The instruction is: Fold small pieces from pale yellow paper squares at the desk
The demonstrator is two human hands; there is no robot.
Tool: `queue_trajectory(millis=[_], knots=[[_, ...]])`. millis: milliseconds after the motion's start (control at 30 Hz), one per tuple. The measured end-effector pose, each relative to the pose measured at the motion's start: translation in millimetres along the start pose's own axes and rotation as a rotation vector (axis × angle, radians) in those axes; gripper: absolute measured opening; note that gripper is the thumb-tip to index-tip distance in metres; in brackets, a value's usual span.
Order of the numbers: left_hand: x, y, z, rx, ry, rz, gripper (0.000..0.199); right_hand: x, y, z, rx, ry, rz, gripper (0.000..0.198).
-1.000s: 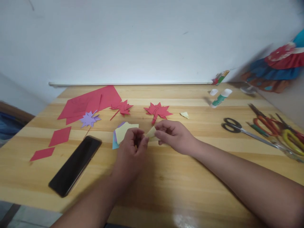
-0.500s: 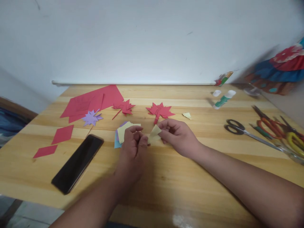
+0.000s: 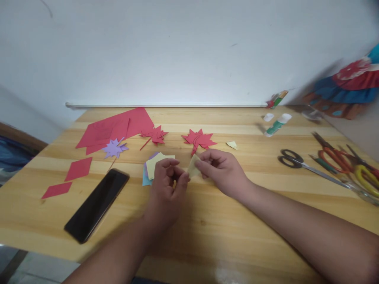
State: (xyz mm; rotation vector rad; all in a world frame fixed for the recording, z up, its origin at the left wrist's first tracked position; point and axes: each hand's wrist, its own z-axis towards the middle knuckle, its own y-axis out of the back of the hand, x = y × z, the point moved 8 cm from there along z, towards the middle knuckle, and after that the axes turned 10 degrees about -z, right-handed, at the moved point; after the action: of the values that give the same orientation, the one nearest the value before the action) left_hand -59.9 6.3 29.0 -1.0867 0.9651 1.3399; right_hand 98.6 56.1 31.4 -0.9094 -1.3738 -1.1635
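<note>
A small folded piece of pale yellow paper (image 3: 194,165) is up in front of me, over the table. My right hand (image 3: 222,169) pinches its right side between thumb and fingers. From the other side my left hand (image 3: 167,181) has its thumb and a fingertip closed at the paper's lower left corner, its other fingers curled. Partly behind the left hand lies a stack of yellow, purple and blue paper squares (image 3: 152,165). Just beyond my hands is a red paper leaf (image 3: 199,138), with a second red leaf (image 3: 156,134) to its left.
A purple paper leaf (image 3: 114,148), red sheets (image 3: 118,122), red diamond pieces (image 3: 78,169) and a phone (image 3: 97,205) lie leftward. Toward the right are a yellow paper scrap (image 3: 231,145), a glue stick (image 3: 278,125), its cap (image 3: 268,117), black-handled scissors (image 3: 296,159) and other scissors (image 3: 334,152).
The yellow paper has turned slightly and shifted a little to the right. My left thumb has slid to the paper's corner. The view has tilted very slightly.
</note>
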Motion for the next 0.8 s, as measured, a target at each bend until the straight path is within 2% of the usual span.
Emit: queue_trajectory(millis=[100, 233, 333, 533, 667, 800], knots=[[1, -2, 1, 0.009, 0.016, -0.036, 0.028, -1, 5, 2, -0.043, 0.008, 0.006, 0.037], [-2, 3, 2, -0.045, -0.014, -0.008, 0.029, -5, 18, 4, -0.143, 0.015, 0.021, 0.031], [-2, 6, 2, -0.061, 0.017, -0.003, 0.025, -5, 23, 5, -0.184, 0.03, 0.007, 0.028], [2, -2, 1, 0.071, 0.149, -0.05, 0.021, 3, 15, 1, -0.141, 0.07, 0.002, 0.029], [4, -1, 2, 0.032, 0.196, -0.014, 0.016, 5, 8, -1, -0.097, 0.074, 0.032, 0.032], [11, -7, 3, 0.056, 0.305, -0.113, 0.02, 4, 8, 0, -0.087, 0.062, 0.037, 0.036]])
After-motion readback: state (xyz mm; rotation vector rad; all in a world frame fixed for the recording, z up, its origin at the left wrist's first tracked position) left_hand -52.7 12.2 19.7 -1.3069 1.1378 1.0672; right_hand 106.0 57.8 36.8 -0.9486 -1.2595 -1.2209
